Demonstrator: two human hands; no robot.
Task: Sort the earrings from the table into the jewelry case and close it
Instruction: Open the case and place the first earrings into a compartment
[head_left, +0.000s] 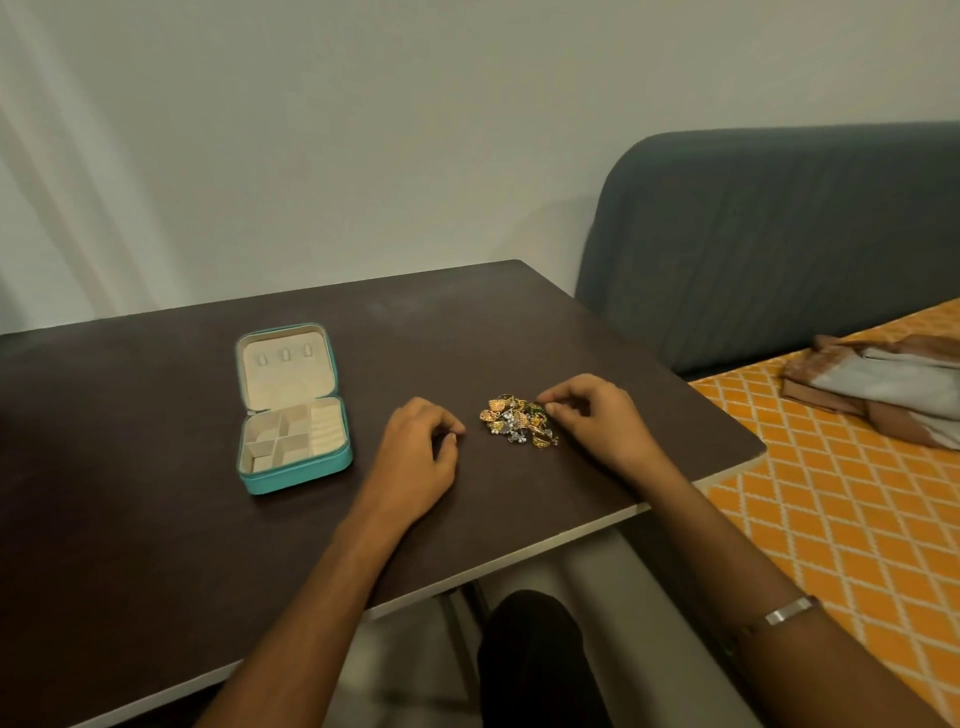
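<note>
Head view: we are starting sorting, right hand (592, 421) fingers (553, 408) pinching into the gold-and-silver earring heap (517, 422); left hand (421, 457) fingers loosely curled, holding nothing; open teal jewelry case (291, 408) waiting beyond them.

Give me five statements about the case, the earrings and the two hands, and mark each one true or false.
1. The jewelry case lies open on the table. True.
2. The earrings are already in the case's compartments. False: they lie in a pile on the table, and the compartments look empty.
3. The right hand touches the pile at its right edge. True.
4. The left hand rests on the case. False: it rests on the table between case and pile.
5. The case is red. False: it is teal with a cream lining.
</note>
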